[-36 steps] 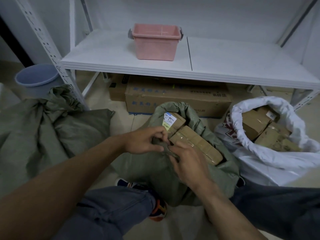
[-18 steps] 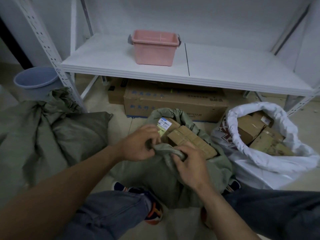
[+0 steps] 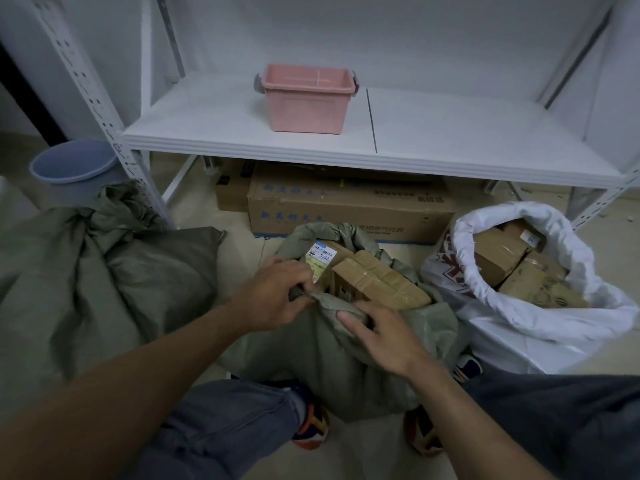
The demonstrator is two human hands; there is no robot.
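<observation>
A grey-green sack [image 3: 346, 362] stands on the floor between my knees, its mouth open. Inside it lie a taped brown parcel [image 3: 377, 282] and a second box with a white label [image 3: 320, 256]. My left hand [image 3: 273, 294] pinches the near rim of the sack at the left of the mouth. My right hand [image 3: 381, 336] grips the same rim a little lower and to the right, just in front of the taped parcel, fingers curled over the cloth.
A white sack [image 3: 540, 317] full of cardboard boxes stands at the right. Another grey-green sack [image 3: 104, 289] slumps at the left, with a blue bucket [image 3: 74, 166] behind it. A pink bin [image 3: 306, 100] sits on the white shelf [image 3: 433, 147]; a large carton [image 3: 349, 209] lies beneath.
Both hands have kept hold of the sack's rim and folded it lower, baring more of the taped parcel. The right hand has slid down and to the right along the rim.
</observation>
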